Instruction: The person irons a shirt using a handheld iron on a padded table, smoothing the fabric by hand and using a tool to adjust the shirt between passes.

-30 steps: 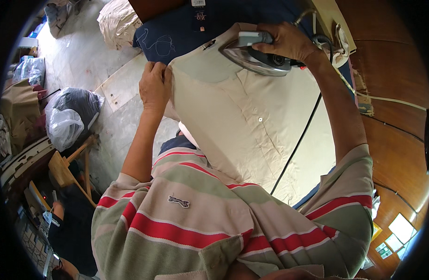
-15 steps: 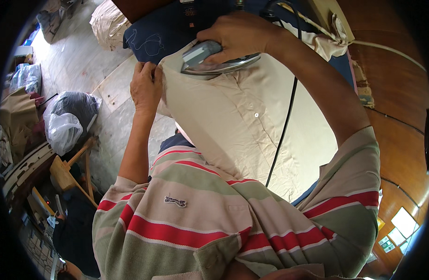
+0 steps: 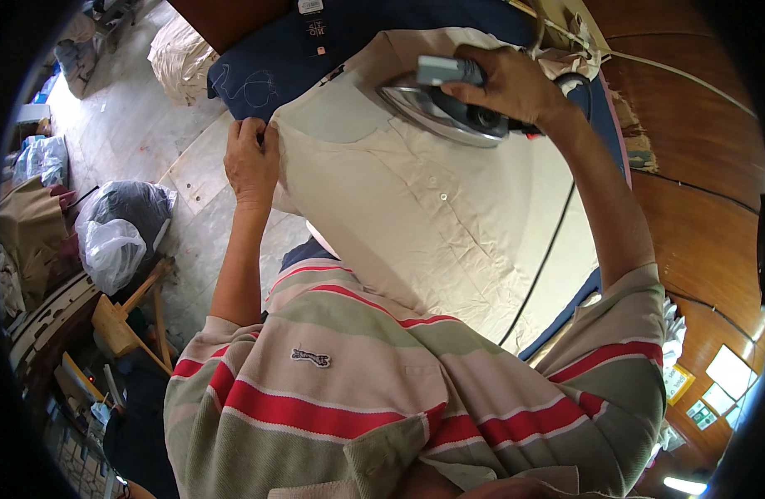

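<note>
A cream buttoned shirt (image 3: 382, 208) lies spread over a dark blue padded board (image 3: 258, 66), wrinkled along its button strip. My right hand (image 3: 515, 87) is wrapped round the grey handle of a clothes iron (image 3: 449, 112), whose metal plate rests on the upper part of the shirt. From the iron a black cord (image 3: 540, 264) runs down across the fabric. At the board's left edge my left hand (image 3: 251, 162) pinches the shirt's border between thumb and fingers.
Left on the floor sit a dark bundle in clear plastic (image 3: 120, 224) and a wooden stool (image 3: 120, 333). A pale cloth bundle (image 3: 179, 58) lies beyond the board. To the right rises a brown wooden panel (image 3: 707, 233). Loose thread (image 3: 254, 90) lies on the blue cover.
The iron has moved right across the shirt in my right hand, uncovering the upper left part of the fabric. My left hand keeps its pinch on the edge.
</note>
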A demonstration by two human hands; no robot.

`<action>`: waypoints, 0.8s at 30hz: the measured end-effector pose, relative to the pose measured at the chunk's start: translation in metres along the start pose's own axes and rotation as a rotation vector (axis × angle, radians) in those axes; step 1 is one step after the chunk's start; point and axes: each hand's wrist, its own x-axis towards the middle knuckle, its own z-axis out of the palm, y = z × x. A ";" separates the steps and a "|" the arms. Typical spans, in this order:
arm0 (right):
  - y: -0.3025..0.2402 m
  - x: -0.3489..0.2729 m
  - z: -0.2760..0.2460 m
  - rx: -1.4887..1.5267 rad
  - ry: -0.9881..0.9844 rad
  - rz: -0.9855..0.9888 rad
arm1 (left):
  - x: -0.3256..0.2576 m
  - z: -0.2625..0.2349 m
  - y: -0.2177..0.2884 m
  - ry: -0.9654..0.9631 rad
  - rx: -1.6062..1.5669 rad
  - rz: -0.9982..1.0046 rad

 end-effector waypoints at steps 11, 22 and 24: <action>-0.001 -0.015 0.025 -0.083 -0.079 0.044 | -0.001 0.000 0.003 0.014 0.161 0.043; 0.006 -0.039 0.026 -0.004 -0.174 -0.015 | -0.009 0.051 0.095 -0.175 -0.346 0.391; 0.009 -0.045 0.027 -0.025 -0.167 -0.092 | -0.003 0.066 0.100 -0.348 -0.448 0.423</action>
